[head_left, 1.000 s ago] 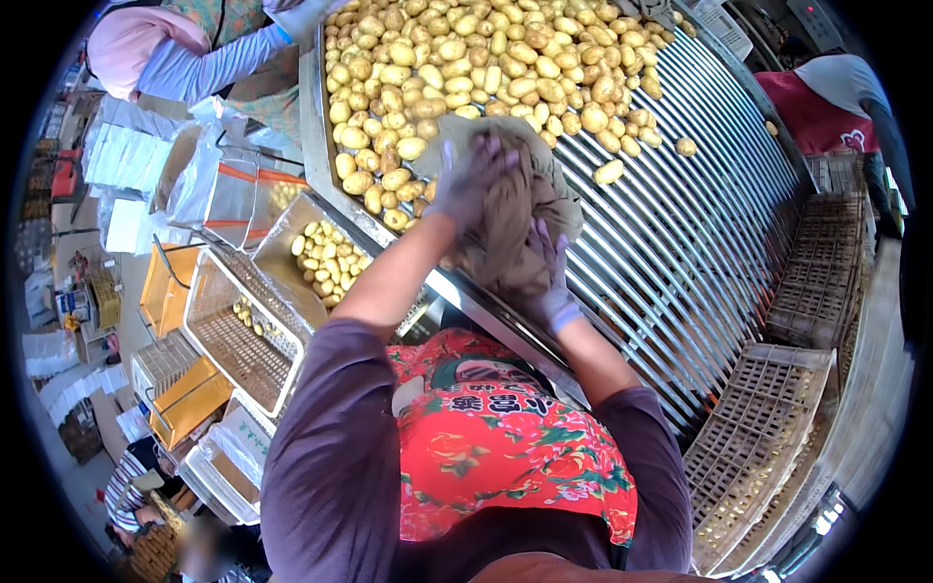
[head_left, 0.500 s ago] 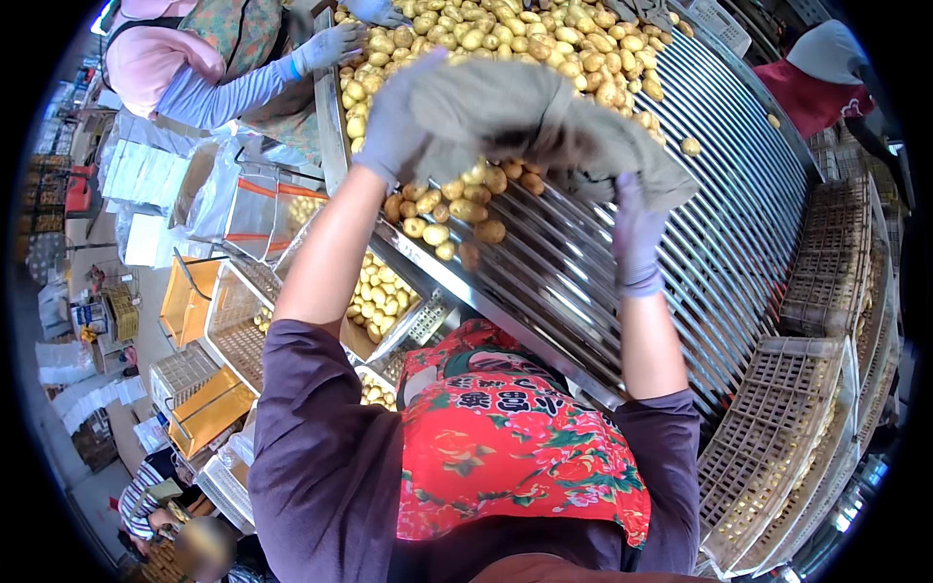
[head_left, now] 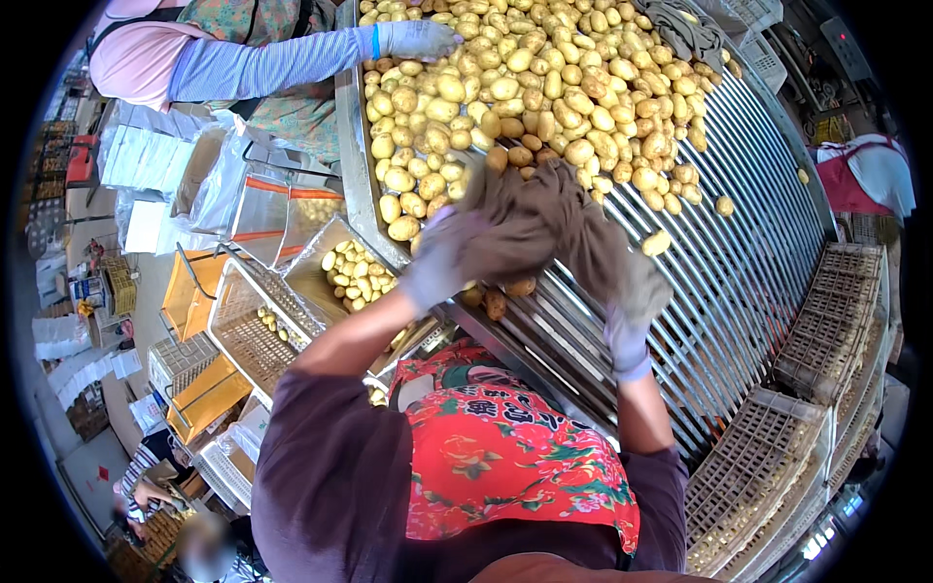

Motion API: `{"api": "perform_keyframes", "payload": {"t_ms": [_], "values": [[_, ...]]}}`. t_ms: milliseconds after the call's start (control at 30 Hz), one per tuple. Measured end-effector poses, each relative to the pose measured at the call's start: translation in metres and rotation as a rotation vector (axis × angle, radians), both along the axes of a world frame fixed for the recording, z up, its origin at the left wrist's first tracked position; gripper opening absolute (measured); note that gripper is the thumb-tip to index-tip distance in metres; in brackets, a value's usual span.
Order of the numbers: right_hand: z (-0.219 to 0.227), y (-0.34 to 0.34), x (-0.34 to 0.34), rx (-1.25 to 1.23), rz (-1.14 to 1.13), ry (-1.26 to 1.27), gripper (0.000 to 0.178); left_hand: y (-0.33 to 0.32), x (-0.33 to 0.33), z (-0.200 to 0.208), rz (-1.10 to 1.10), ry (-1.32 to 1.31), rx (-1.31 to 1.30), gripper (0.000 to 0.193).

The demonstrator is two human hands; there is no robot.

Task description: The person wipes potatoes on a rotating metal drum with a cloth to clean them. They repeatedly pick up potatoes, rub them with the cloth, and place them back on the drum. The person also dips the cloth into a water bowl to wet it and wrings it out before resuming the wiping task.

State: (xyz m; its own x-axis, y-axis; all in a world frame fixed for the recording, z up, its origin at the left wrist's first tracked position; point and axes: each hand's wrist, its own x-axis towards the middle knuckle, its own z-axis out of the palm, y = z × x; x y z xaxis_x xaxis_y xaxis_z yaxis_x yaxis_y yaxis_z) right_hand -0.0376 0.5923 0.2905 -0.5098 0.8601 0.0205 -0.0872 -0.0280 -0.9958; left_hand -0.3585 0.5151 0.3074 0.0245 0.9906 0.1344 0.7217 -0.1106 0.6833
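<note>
A dark brown-grey cloth [head_left: 544,219], bunched and slightly blurred, is stretched between my two gloved hands. My left hand [head_left: 442,257] is closed on its left end, close to the near edge of the roller table [head_left: 748,223]. At the cloth's other end, my right hand [head_left: 634,311] grips it above the metal rollers. Beyond the cloth lies a thick layer of yellow potatoes [head_left: 544,87]. Several browner potatoes [head_left: 496,303] sit beneath the cloth and by my left hand.
At the left, a co-worker's gloved hand [head_left: 418,39] reaches over the potatoes. Another grey cloth [head_left: 685,29] lies at the far side. A crate [head_left: 243,311] and a bin of potatoes [head_left: 352,272] stand left. Slatted crates [head_left: 758,466] line the right. Another person [head_left: 865,175] is at far right.
Both my hands have come nearer to me, and the cloth is more bunched and lower over the rollers. The co-worker's hand has moved right over the potatoes.
</note>
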Motion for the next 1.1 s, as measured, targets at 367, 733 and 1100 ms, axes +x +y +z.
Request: {"api": "perform_keyframes", "payload": {"t_ms": [367, 733, 1100], "values": [[-0.008, 0.019, -0.155, 0.886, 0.548, -0.870, 0.053, 0.088, -0.044, -0.034, 0.412, 0.454, -0.072, 0.086], [-0.034, -0.027, -0.106, 1.038, 0.377, -0.971, 0.049, 0.052, 0.004, -0.042, 0.209, 0.614, -0.187, 0.089], [0.039, 0.099, -0.157, 0.055, 0.138, -0.105, 0.041, 0.113, -0.099, 0.021, 0.544, -0.430, 0.271, 0.041]]}}
